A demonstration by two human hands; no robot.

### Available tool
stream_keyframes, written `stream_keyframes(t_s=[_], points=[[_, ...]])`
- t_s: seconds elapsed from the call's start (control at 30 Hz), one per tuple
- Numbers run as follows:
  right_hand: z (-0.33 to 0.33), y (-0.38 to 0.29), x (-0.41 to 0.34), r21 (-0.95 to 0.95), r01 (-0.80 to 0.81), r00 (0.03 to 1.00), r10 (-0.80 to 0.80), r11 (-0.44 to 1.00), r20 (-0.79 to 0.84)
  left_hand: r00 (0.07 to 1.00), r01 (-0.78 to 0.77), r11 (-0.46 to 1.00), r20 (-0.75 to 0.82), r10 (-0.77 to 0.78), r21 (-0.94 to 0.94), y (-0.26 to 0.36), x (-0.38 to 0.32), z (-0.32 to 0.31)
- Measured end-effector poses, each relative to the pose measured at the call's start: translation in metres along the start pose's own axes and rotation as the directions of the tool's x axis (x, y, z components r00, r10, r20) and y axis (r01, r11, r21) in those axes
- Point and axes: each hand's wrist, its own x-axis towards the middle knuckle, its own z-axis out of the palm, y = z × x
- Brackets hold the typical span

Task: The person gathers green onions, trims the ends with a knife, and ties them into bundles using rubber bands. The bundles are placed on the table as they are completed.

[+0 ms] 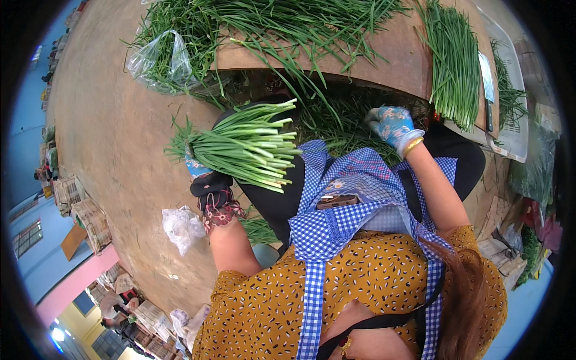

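My left hand [193,161], in a blue floral glove, grips a thick bundle of green garlic chives [247,146]; their pale cut ends fan out to the right above my lap. My right hand [389,123], in a matching glove, is over loose green leaves [360,144] below the board's edge; its fingers are slightly blurred, and whether they hold anything is unclear. A wooden board [400,58] ahead bears a loose heap of chives [288,22] and, at its right, a neat row of them [454,67]. Beside that row lies a knife [487,85] with a black handle.
A clear plastic bag [162,58] lies at the heap's left. Crumpled plastic [182,228] rests on the floor by my left forearm. Beyond the knife stands a white plastic crate [515,139]. A phone [337,202] sits in my checked apron's pocket. Boxes [92,220] and a person [110,310] are far left.
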Motion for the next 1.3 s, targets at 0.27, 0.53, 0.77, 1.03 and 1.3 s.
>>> stream_keyframes(t_s=[0.27, 0.53, 0.77, 1.03, 1.3], points=[[-0.026, -0.11, 0.031, 0.765, 0.375, 0.921, -0.119, 0.523, -0.37, 0.999, 0.028, 0.975, 0.036, -0.02, -0.219, 0.012, 0.01, -0.001], [-0.001, -0.14, 0.042, 0.621, 0.324, 0.927, -0.11, 0.714, -0.358, 0.978, -0.065, 0.957, 0.173, 0.117, -0.282, 0.015, 0.007, 0.03], [0.017, -0.121, 0.023, 0.184, 0.233, 0.873, -0.122, 0.955, -0.472, 0.891, 0.086, 0.942, 0.447, 0.072, -0.323, 0.014, 0.007, 0.059], [0.043, 0.026, 0.022, -0.194, -0.09, 0.994, 0.101, 0.977, 0.045, 0.925, 0.112, 0.894, 0.375, 0.066, -0.433, 0.012, 0.009, 0.033], [-0.002, -0.114, 0.03, 0.744, 0.211, 0.952, -0.307, 0.634, -0.008, 0.991, 0.094, 0.909, 0.13, -0.044, -0.407, 0.018, 0.009, 0.04]])
